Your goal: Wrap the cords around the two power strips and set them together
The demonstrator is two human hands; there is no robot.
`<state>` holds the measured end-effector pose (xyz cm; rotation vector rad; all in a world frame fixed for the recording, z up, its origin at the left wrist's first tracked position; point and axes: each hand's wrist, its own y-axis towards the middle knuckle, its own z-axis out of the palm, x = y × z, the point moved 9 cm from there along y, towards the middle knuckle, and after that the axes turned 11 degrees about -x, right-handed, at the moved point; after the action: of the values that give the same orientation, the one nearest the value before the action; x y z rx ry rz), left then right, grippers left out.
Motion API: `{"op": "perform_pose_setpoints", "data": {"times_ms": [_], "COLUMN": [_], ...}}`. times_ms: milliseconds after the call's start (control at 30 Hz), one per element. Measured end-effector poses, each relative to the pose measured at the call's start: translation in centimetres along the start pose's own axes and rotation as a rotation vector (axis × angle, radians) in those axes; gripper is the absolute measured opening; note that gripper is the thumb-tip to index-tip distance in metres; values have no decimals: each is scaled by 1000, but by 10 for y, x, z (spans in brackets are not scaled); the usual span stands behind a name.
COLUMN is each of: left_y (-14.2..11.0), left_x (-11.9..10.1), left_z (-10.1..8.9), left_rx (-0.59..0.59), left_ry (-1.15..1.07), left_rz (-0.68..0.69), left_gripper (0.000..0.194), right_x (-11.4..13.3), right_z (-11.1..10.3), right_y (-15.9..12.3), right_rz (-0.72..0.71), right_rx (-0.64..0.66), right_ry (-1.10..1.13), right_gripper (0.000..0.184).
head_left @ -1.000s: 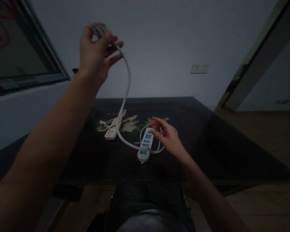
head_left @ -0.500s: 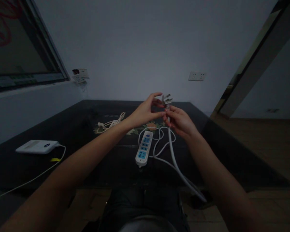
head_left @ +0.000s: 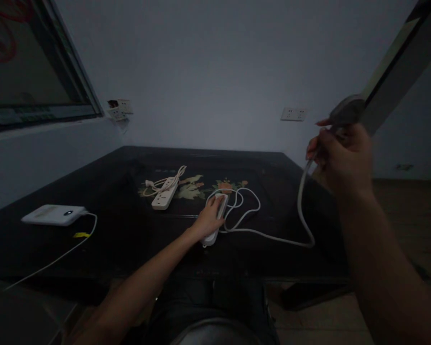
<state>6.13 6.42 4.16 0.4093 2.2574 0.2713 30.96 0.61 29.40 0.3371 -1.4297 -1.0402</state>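
Since the right hand (head_left: 349,160) is held up closest to the camera, its blur hides detail, but its fingers are pinched around the neck of a thick, round white cord (head_left: 300,197), just below a smooth grey plug (head_left: 346,110) whose pins do not show. The plug looks hard and fairly light; the sure hold would be on its rigid body, as pulling on the cord may strain the joint. The cord seems springy and likely to keep its bends. Lower down, the left hand (head_left: 208,219) lies palm down, partly closed over a long white plastic power strip (head_left: 211,237), fingers across the top and thumb along the right side; how hard it presses cannot be told. The strip rests near the front of a glossy black tabletop (head_left: 125,249), on which it could slide, so a grip across both long edges suits its stiff, light-looking casing. Just beyond and to the right, the cord lies in loose loops. Farther back sits a shorter off-white plastic power strip (head_left: 165,197), its thin cord bundled over it, and behind everything a white rectangular double socket (head_left: 293,114) is set in the wall.
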Motion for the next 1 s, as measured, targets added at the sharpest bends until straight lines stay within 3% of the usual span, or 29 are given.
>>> {"op": "perform_pose_setpoints", "data": {"times_ms": [67,133,200,267,467,567,833,933,1000], "left_y": [9,18,24,31,52,61,60,57,56], "left_x": [1,8,9,0,-49,-72,-109,-120,-129], "left_z": [-17,-35,-51,-71,-128,-150,-216,-240,-251], "left_rx": [-56,-62,-11,25,22,-28,-216,-259,-258], "left_ry": [-166,-373,-569,-704,-993,-1047,-1090,-1126,-1111], "left_rz": [-38,-173,-282,-301,-100,-21,127,180,213], "left_gripper": [79,78,81,85,78,73,64,59,59], "right_x": [7,5,-1,-10,-40,-53,-83,-103,-112], "right_z": [-13,-16,-8,5,52,65,46,53,65], "right_y": [0,-4,-12,-22,-64,-80,-82,-118,-152], "right_rz": [-54,-41,-3,44,187,218,300,397,347], "right_rx": [-84,-99,-39,66,410,522,511,656,790], "right_ry": [24,37,33,4,-104,-175,-254,-289,-340], "right_gripper": [14,14,14,14,10,8,21,22,12]}}
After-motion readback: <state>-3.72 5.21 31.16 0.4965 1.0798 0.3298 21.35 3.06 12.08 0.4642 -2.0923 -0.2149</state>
